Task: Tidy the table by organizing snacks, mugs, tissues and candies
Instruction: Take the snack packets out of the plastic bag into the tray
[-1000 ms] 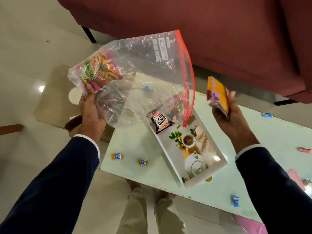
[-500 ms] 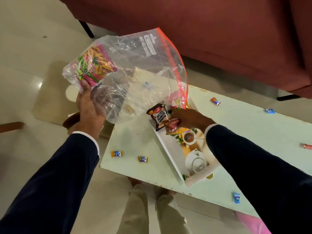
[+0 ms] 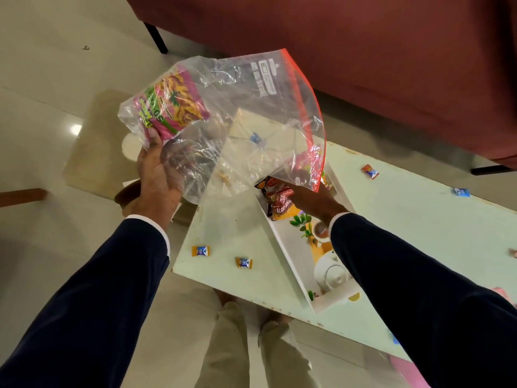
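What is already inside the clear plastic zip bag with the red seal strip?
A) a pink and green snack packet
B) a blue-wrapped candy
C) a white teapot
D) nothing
A: the pink and green snack packet shows through the wall of the clear plastic zip bag, at the end gripped by the left hand.

Home lounge; sofa, low table

- A big dark red sofa fills the top of the view, behind the pale green surface.
- One black sofa leg stands on the shiny cream floor.
- A brown wooden piece pokes in at the left edge.
- Light trousers and feet show below the surface's near edge.
- A bright spot of light shines on the floor.
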{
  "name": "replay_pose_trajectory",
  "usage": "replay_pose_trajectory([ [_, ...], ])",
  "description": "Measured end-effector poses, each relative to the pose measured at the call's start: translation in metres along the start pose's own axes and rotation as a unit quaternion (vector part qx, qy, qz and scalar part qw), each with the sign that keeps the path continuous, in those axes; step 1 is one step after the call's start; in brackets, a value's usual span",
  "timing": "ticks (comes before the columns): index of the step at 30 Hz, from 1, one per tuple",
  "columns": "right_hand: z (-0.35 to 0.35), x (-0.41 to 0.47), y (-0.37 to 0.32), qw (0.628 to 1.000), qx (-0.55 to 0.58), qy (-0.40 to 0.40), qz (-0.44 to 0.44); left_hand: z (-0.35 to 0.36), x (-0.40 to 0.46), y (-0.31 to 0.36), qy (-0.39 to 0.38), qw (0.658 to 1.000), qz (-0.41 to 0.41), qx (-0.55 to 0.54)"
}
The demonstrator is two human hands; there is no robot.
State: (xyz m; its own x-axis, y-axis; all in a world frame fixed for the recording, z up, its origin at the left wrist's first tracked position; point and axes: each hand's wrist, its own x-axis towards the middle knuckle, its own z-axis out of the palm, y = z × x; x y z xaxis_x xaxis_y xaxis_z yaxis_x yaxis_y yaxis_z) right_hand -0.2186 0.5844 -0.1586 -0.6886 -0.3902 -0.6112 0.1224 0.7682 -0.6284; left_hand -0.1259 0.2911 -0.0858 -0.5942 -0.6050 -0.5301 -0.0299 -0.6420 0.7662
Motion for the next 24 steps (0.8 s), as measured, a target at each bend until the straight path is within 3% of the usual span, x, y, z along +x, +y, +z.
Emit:
replay_pose_trajectory([
  [2,-0.013,-0.007,-0.004,0.995,0.007,0.067,-0.072,0.001,-0.003,0.0,-0.003,1.0,-0.003,-0.01],
  [4,-0.027,-0.01,-0.007,0.987,-0.067,0.083,-0.122,0.004,-0.007,-0.002,-0.014,1.0,-0.008,-0.016],
  [6,-0.041,-0.011,-0.005,0.979,-0.115,0.122,-0.118,0.006,-0.009,-0.003,-0.034,0.999,-0.012,-0.017],
  [10,-0.083,-0.031,-0.006,0.963,0.074,0.252,-0.06,0.01,-0.006,-0.009,-0.07,0.997,-0.043,-0.008],
  [12,-0.103,-0.045,-0.012,0.956,0.187,0.211,-0.074,0.014,-0.007,-0.015,-0.086,0.994,-0.063,0.016],
  [15,-0.119,-0.061,-0.022,0.968,0.211,0.076,-0.109,0.023,-0.011,-0.024,-0.103,0.989,-0.076,0.072],
  [17,-0.121,-0.065,-0.026,0.962,0.244,0.051,-0.111,0.026,-0.011,-0.03,-0.098,0.988,-0.083,0.08],
  [19,-0.122,-0.067,-0.024,0.935,0.338,0.036,-0.101,0.027,-0.011,-0.037,-0.1,0.987,-0.098,0.073],
  [24,-0.115,-0.075,-0.014,0.818,0.567,-0.084,-0.042,0.029,-0.017,-0.051,-0.119,0.98,-0.126,0.095],
])
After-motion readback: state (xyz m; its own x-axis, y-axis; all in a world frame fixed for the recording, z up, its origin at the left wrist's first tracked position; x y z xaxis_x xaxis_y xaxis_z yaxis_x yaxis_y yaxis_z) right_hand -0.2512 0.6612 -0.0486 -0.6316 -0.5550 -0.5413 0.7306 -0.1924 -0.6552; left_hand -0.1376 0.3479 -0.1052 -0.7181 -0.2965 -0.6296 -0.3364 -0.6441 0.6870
